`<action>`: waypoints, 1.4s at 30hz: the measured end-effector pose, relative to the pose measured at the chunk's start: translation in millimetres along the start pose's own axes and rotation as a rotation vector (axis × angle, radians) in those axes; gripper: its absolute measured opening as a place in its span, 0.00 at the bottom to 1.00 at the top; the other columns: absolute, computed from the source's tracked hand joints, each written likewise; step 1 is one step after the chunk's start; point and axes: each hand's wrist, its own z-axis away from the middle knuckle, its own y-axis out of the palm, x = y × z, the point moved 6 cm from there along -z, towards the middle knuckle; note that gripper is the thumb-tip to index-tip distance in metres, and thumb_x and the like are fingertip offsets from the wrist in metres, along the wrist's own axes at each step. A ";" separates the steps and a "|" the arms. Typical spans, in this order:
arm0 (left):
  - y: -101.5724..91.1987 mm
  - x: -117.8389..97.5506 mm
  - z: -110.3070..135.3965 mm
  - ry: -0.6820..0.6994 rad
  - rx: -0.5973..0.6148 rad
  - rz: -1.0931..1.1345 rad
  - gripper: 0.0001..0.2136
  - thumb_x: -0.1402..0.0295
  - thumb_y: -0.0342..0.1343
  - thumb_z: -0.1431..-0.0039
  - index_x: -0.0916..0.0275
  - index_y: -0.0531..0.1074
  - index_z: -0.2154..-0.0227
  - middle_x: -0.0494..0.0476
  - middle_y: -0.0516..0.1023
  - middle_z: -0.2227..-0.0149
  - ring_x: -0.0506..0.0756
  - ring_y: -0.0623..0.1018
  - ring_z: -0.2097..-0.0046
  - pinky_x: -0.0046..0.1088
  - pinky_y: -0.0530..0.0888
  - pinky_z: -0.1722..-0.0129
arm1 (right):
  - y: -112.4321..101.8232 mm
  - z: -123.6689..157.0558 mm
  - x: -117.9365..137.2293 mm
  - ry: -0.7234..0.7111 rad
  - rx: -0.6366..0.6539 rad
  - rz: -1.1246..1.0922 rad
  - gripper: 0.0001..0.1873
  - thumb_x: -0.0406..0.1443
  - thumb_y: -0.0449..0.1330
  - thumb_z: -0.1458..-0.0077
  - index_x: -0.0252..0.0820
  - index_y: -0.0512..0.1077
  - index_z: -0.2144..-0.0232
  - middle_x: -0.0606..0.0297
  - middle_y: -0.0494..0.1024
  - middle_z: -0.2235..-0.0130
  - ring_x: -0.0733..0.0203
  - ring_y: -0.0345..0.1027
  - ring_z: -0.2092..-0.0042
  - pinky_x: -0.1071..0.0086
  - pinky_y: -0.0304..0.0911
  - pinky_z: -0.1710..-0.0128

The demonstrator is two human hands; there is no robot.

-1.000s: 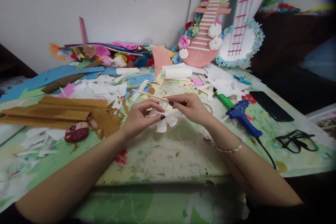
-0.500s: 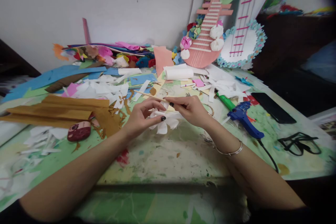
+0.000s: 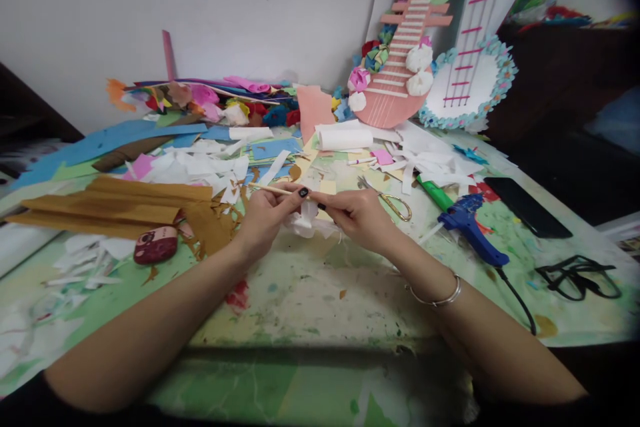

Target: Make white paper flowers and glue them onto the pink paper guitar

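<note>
A thin wooden stick [image 3: 267, 188] runs across between my hands, its free end pointing to the left. My left hand [image 3: 267, 220] is closed on it, thumb pressed on top near the middle. On the right, my right hand [image 3: 363, 219] pinches around the stick's other end; its fingertips partly hide that end. White paper petals [image 3: 303, 223] hang just below the fingers. Whether they are fixed to the stick or pinched in the fingers, I cannot tell.
Gold-handled scissors [image 3: 397, 205], a blue glue gun [image 3: 473, 227], a black phone [image 3: 527, 207] and glasses [image 3: 577, 277] lie to the right. Brown crepe paper [image 3: 120, 207] and a dark red case [image 3: 155, 245] lie left. Paper instruments [image 3: 395, 103] lean at the back.
My left thumb has moved up onto the stick and the left fingers have closed around it. The white petals are bunched closer under the hands. The view has shifted slightly.
</note>
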 end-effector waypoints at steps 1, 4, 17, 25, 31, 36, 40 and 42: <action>-0.9 0.1 -0.1 -0.006 -0.016 -0.016 0.17 0.59 0.70 0.59 0.67 0.76 0.70 0.51 0.76 0.78 0.48 0.72 0.77 0.22 0.65 0.78 | 1.0 0.3 0.9 -0.007 0.002 0.018 0.21 0.31 0.50 0.41 0.41 0.75 0.49 0.68 0.71 0.79 0.72 0.55 0.78 0.76 0.50 0.75; -3.3 -0.1 0.3 -0.011 -0.062 -0.044 0.14 0.61 0.71 0.62 0.67 0.77 0.77 0.52 0.76 0.79 0.48 0.70 0.78 0.23 0.63 0.79 | 3.6 1.4 0.6 0.010 0.017 0.086 0.21 0.31 0.49 0.40 0.43 0.75 0.49 0.67 0.71 0.77 0.71 0.56 0.77 0.74 0.50 0.74; -5.4 -1.7 1.1 -0.003 -0.093 -0.053 0.08 0.68 0.70 0.62 0.65 0.80 0.76 0.55 0.80 0.76 0.50 0.74 0.74 0.24 0.68 0.74 | 1.9 1.6 -2.7 0.083 -0.020 -0.029 0.20 0.32 0.51 0.41 0.42 0.75 0.49 0.63 0.79 0.70 0.69 0.64 0.73 0.74 0.55 0.71; -5.2 -0.9 4.1 0.000 -0.060 -0.118 0.08 0.67 0.69 0.59 0.63 0.81 0.74 0.55 0.80 0.75 0.49 0.74 0.74 0.22 0.67 0.76 | -0.8 -0.8 -5.8 0.169 -0.039 -0.068 0.14 0.37 0.55 0.42 0.38 0.80 0.69 0.66 0.75 0.77 0.72 0.58 0.77 0.74 0.51 0.74; -4.7 -0.6 3.9 -0.029 -0.066 -0.122 0.09 0.68 0.69 0.62 0.62 0.81 0.74 0.56 0.80 0.75 0.49 0.73 0.74 0.23 0.67 0.75 | 1.2 -1.3 -7.9 0.209 -0.033 -0.070 0.15 0.39 0.56 0.44 0.37 0.75 0.77 0.68 0.70 0.80 0.73 0.54 0.78 0.74 0.49 0.76; -2.1 -0.7 3.6 -0.083 -0.044 -0.132 0.08 0.66 0.69 0.61 0.64 0.80 0.77 0.55 0.79 0.77 0.49 0.72 0.77 0.23 0.65 0.79 | 1.2 -1.8 -4.1 0.181 -0.013 0.020 0.18 0.37 0.53 0.43 0.38 0.65 0.83 0.72 0.58 0.83 0.73 0.46 0.78 0.72 0.43 0.76; 1.6 -0.4 4.5 -0.145 -0.023 -0.098 0.09 0.66 0.69 0.62 0.64 0.80 0.77 0.53 0.78 0.79 0.47 0.70 0.79 0.21 0.62 0.81 | 1.4 -1.6 -2.1 0.165 0.002 0.050 0.18 0.37 0.52 0.43 0.39 0.61 0.84 0.73 0.55 0.83 0.72 0.45 0.78 0.71 0.42 0.75; 3.7 -1.2 4.6 -0.143 -0.012 -0.089 0.10 0.65 0.69 0.63 0.64 0.80 0.76 0.53 0.78 0.79 0.47 0.70 0.79 0.21 0.61 0.81 | 2.1 -1.6 -1.9 0.173 0.016 0.056 0.19 0.38 0.52 0.43 0.39 0.60 0.84 0.73 0.55 0.83 0.72 0.45 0.78 0.71 0.42 0.75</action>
